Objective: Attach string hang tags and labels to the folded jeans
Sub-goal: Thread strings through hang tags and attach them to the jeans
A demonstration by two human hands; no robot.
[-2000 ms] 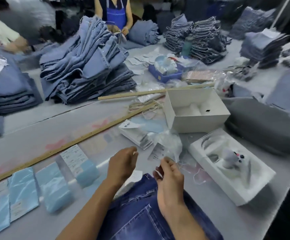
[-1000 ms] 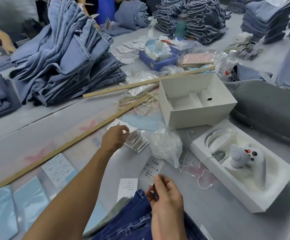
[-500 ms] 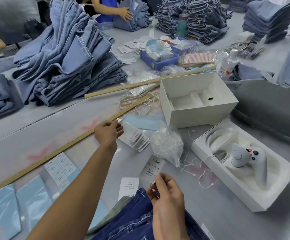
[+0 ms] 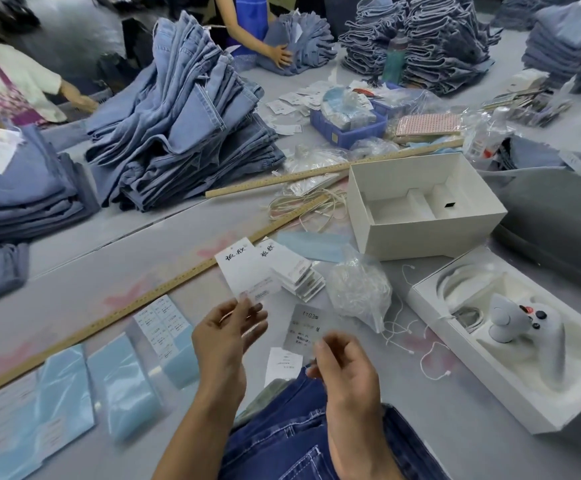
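The left hand [image 4: 228, 336] is pinching a white hang tag [image 4: 247, 271] by its lower edge in a narrow grip, raising it above the desk [image 4: 74, 292], while the right hand [image 4: 346, 367] is pinching something small at the waistband of the dark jeans [image 4: 296, 441] at 6 o'clock; what it is holding I cannot tell. The tag is looking light and fairly stiff, best held by an edge. At 1 o'clock the tag stack [image 4: 301, 277] and string bag [image 4: 360, 292] are lying close, while the denim is seeming heavy and soft.
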